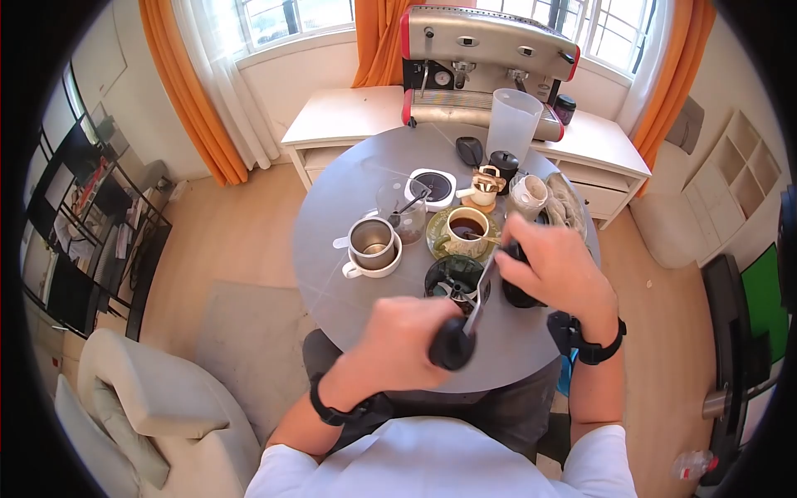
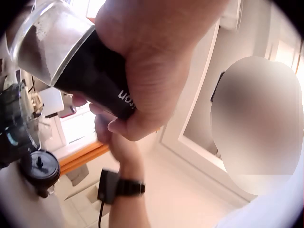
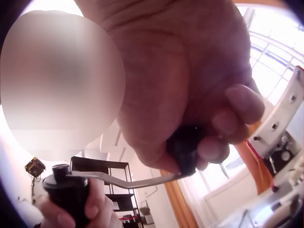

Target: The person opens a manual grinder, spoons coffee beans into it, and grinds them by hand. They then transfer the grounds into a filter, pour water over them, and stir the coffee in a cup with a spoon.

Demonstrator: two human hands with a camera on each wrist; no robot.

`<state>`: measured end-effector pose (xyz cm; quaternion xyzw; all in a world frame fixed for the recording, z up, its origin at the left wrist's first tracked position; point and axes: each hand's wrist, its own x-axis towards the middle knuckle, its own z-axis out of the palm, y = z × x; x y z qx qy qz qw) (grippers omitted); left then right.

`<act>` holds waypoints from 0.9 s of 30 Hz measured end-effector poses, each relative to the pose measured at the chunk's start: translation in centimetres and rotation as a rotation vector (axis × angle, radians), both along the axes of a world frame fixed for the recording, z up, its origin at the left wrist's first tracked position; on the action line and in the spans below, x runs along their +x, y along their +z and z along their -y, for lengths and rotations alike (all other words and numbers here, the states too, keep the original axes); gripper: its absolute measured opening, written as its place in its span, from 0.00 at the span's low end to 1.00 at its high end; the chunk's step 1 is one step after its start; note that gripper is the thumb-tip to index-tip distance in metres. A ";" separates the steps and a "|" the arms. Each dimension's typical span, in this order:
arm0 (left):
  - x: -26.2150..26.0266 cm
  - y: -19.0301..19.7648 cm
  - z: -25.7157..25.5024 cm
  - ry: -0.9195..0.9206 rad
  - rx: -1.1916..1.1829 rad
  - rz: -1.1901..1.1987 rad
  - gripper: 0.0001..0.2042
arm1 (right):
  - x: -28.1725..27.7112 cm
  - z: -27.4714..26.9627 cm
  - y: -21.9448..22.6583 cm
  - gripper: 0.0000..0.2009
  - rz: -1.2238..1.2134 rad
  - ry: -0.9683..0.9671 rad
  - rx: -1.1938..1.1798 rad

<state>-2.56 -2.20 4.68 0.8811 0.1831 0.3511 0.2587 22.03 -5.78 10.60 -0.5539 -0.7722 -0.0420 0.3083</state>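
My left hand (image 1: 403, 342) grips a hand coffee grinder (image 1: 454, 343) over the near edge of the round table. In the left wrist view the grinder (image 2: 92, 71) shows a black body with lettering and a clear chamber at one end. My right hand (image 1: 558, 261) holds the black knob (image 3: 183, 149) at the end of the grinder's bent metal crank (image 3: 130, 183). Just beyond the grinder stands a dark tinted glass container (image 1: 452, 270). A black lidded vessel (image 1: 521, 292) sits partly hidden below my right hand.
A cup of dark coffee (image 1: 466, 228) stands on a patterned saucer (image 1: 434, 245). To its left, a metal cup (image 1: 371, 241) sits in a white cup (image 1: 357, 271). Behind are a white scale (image 1: 448, 183), a tall plastic pitcher (image 1: 513, 120) and an espresso machine (image 1: 490, 54). A cloth (image 1: 566, 207) lies at right.
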 end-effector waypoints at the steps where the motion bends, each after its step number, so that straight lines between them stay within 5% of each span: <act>1: -0.9 0.9 -0.9 0.176 -0.006 0.074 0.16 | 0.8 1.0 -1.3 0.14 0.028 0.055 -0.263; 2: -1.7 1.1 -2.3 0.317 0.028 0.109 0.16 | 0.9 2.0 -2.3 0.15 0.067 0.118 -0.530; 4: -1.9 1.6 -4.2 0.498 0.039 0.042 0.17 | -4.6 4.8 -1.3 0.16 0.170 0.271 -0.531; 7: 0.8 0.2 -2.8 0.380 -0.054 -0.037 0.17 | -7.8 5.5 -0.2 0.16 0.181 0.470 -0.236; 9: 1.8 -2.5 -1.5 0.065 -0.067 -0.175 0.15 | -7.4 4.1 1.3 0.15 0.034 0.501 0.158; 10: 1.1 -1.4 0.8 -0.255 -0.472 0.226 0.16 | -6.8 3.1 1.7 0.15 0.066 0.366 0.213; 12: 1.7 -1.2 1.9 -0.266 -0.097 -0.258 0.18 | -3.7 0.0 0.1 0.14 0.063 0.072 0.281; 13: 0.9 0.2 1.8 -0.186 -0.174 -0.130 0.18 | -2.0 0.2 -1.0 0.14 0.063 0.063 0.281; 15: -1.4 2.4 0.4 0.119 -0.252 0.052 0.17 | 0.7 0.8 -2.2 0.13 0.222 -0.042 -0.090; 18: -2.2 2.1 -3.2 0.421 -0.119 0.073 0.15 | -5.5 5.0 -1.5 0.12 0.228 0.289 -0.179; 20: -0.6 1.6 -3.3 0.380 0.014 -0.167 0.13 | -8.7 6.1 -0.8 0.15 0.259 0.513 -0.100; 22: 1.9 -1.3 -1.5 0.094 -0.010 -0.198 0.12 | -8.3 4.8 1.1 0.17 0.098 0.563 0.063; 24: 2.6 -0.4 2.0 -0.174 0.081 -0.099 0.13 | -5.4 2.0 1.5 0.16 0.126 0.259 0.193; 25: 2.1 -0.8 2.3 -0.207 -0.086 -0.289 0.13 | -3.4 0.4 1.0 0.15 0.136 0.098 0.154; 27: 0.0 0.7 1.0 -0.046 -0.104 -0.115 0.14 | -0.9 0.0 -1.2 0.14 0.137 -0.078 0.111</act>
